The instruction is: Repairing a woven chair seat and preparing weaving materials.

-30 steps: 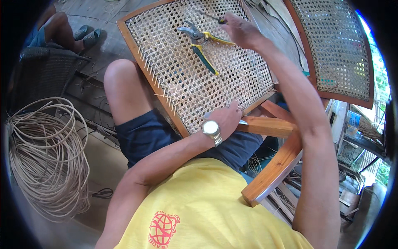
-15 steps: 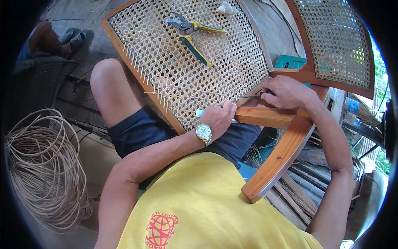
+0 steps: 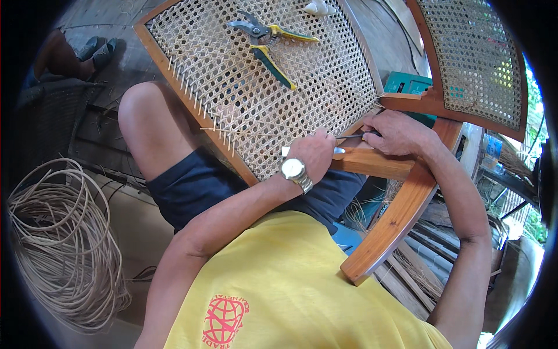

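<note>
As cane seat (image 3: 256,104) seems springy, frame (image 3: 195,109) grip advised; beside seat, slim tool (image 3: 352,136) clamped in right hand (image 3: 400,132); left hand (image 3: 313,155) closure unclear.

- From the wearer's head, the left of two side-by-side fisheye cameras is looking steeply down over a yellow T-shirt (image 3: 285,267).
- The upright view is facing forward past navy shorts (image 3: 197,180), catching the left hand (image 3: 318,154), the right hand (image 3: 398,132) and a woven cane chair panel (image 3: 250,102) at close range.
- The wide lens is reaching to a coil of cane (image 3: 64,250) at left and, farther off, grey shoes (image 3: 103,55), its round rim blackening the corners.
</note>
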The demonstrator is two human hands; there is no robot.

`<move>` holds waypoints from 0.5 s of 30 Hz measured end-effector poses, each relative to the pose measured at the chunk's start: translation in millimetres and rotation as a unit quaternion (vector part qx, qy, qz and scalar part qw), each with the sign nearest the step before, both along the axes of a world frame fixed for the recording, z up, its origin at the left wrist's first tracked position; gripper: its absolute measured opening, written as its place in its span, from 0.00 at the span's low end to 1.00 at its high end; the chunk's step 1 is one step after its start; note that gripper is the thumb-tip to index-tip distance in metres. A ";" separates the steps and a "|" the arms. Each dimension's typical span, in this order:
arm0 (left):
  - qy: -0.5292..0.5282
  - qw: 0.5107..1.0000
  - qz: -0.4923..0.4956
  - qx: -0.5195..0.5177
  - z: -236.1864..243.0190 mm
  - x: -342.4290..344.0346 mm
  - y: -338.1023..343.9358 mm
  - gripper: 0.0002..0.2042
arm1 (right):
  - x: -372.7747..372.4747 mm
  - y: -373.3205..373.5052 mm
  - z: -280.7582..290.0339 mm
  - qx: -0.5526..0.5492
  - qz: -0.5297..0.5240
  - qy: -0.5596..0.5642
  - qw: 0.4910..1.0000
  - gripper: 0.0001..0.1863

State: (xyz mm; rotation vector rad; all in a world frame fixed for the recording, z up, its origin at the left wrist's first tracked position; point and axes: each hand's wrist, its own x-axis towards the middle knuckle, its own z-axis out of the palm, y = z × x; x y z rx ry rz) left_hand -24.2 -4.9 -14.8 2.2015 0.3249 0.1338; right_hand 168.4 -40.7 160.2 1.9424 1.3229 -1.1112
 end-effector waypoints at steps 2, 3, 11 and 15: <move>0.033 0.999 -0.013 -0.017 2.2 6.7 6.1 0.04 | -1.8 2.9 1.1 -0.019 -0.012 0.012 1.000 0.17; 0.056 0.998 -0.026 -0.022 3.0 9.2 8.7 0.05 | -3.0 4.3 1.7 -0.031 -0.018 0.015 0.999 0.18; 0.065 0.997 0.018 -0.047 6.6 9.3 3.3 0.09 | -10.3 5.6 4.4 -0.024 -0.019 -0.003 1.000 0.18; 0.031 0.998 0.023 -0.043 1.1 7.2 5.1 0.09 | -4.3 -0.8 4.2 -0.027 -0.022 0.010 0.999 0.15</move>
